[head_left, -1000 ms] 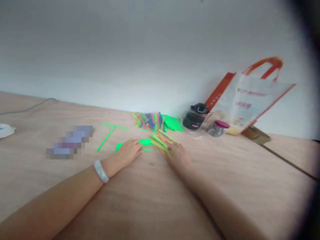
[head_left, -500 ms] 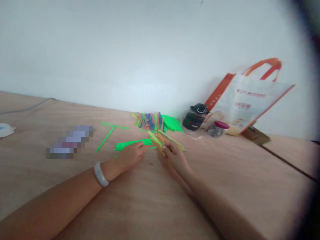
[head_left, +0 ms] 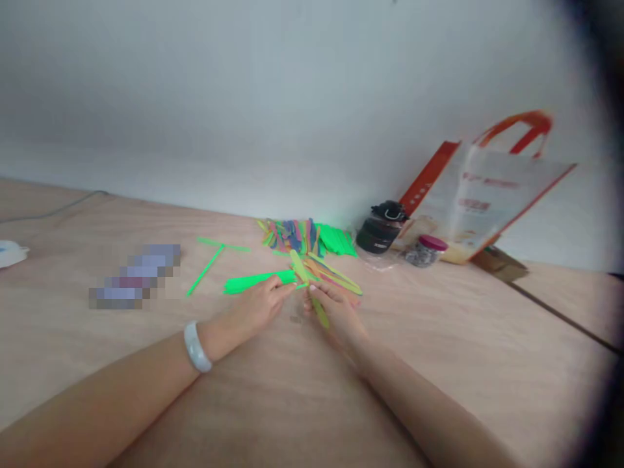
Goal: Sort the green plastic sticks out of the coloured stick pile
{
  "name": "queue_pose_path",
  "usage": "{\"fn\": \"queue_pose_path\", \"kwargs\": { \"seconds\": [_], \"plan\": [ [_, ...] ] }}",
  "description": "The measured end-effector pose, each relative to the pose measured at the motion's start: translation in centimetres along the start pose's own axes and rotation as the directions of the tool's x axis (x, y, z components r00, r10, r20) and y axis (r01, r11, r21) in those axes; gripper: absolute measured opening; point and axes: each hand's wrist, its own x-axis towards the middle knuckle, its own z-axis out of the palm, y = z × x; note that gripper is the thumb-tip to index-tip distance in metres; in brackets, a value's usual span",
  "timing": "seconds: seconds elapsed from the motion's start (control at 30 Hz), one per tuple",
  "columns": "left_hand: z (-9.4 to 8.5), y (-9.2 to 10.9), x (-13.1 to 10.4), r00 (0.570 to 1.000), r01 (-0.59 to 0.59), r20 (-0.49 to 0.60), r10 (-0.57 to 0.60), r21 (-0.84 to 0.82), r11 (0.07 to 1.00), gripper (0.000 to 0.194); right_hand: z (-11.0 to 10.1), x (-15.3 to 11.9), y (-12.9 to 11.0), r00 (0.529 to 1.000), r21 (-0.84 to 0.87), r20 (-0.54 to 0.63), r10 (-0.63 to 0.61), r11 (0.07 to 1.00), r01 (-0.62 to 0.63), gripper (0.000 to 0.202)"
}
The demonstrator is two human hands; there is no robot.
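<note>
My left hand (head_left: 266,300), a pale bangle on its wrist, pinches a thin green stick (head_left: 302,286). The stick's visible end meets the middle of a yellow propeller blade (head_left: 320,313). My right hand (head_left: 336,307) is closed on that blade, with both of its ends sticking out past the fingers. Beside my left hand lies a bundle of green sticks (head_left: 256,282). Several yellow, orange and pink blades (head_left: 341,278) are spread just behind my right hand. Farther left, a green stick joined to a blade makes a T-shaped spinning toy (head_left: 207,269).
Against the wall lie piles of multicoloured blades (head_left: 292,235) and green blades (head_left: 336,239). To the right stand a black bottle (head_left: 379,234), a red-lidded jar (head_left: 425,252) and a shopping bag (head_left: 478,201). A blurred-out object (head_left: 139,276) lies at left, near a cable (head_left: 63,209).
My right hand has separated one yellow blade from the group and turned it lengthwise towards me. The green stick in my left hand has come up against its middle.
</note>
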Motion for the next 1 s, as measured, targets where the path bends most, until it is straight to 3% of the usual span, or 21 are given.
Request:
{"fn": "queue_pose_path", "kwargs": {
  "seconds": [0.13, 0.33, 0.5, 0.7, 0.8, 0.93, 1.0],
  "plan": [
    [0.1, 0.4, -0.2, 1.0, 0.015, 0.006, -0.016, 0.079, 0.997, 0.034, 0.3, -0.1, 0.6, 0.994, -0.14, -0.039, -0.098, 0.986, 0.092, 0.025],
    [0.1, 0.7, -0.4, 0.998, 0.051, 0.034, -0.055, 0.106, 0.993, 0.037, 0.7, -0.3, 1.5, 0.957, -0.452, 0.003, -0.291, 0.853, 0.261, 0.024],
    [0.1, 0.7, -0.7, 0.999, 0.045, 0.011, -0.046, 0.068, 0.997, 0.036, 0.9, -0.6, 1.4, 0.928, -0.531, 0.063, -0.367, 0.775, 0.343, 0.026],
    [0.1, 0.6, -0.1, 0.998, 0.03, -0.053, -0.025, 0.109, 0.994, 0.035, 0.9, -0.3, 1.6, 0.928, -0.509, 0.043, -0.369, 0.792, 0.338, 0.033],
    [-0.7, -1.8, 0.6, 0.985, 0.1, -0.158, -0.074, 0.161, 0.982, 0.042, 0.4, -0.1, 1.5, 0.923, -0.562, -0.007, -0.384, 0.765, 0.314, 0.041],
    [-2.4, -7.8, 0.6, 0.924, 0.363, -0.221, -0.312, 0.254, 0.897, 0.045, -0.4, 0.3, 1.5, 0.904, -0.65, -0.009, -0.427, 0.69, 0.319, 0.04],
    [-3.0, -10.4, 0.1, 0.883, 0.467, -0.197, -0.425, 0.304, 0.83, 0.045, -0.7, 0.6, 1.6, 0.896, -0.672, 0.001, -0.445, 0.663, 0.33, 0.039]
  ]
}}
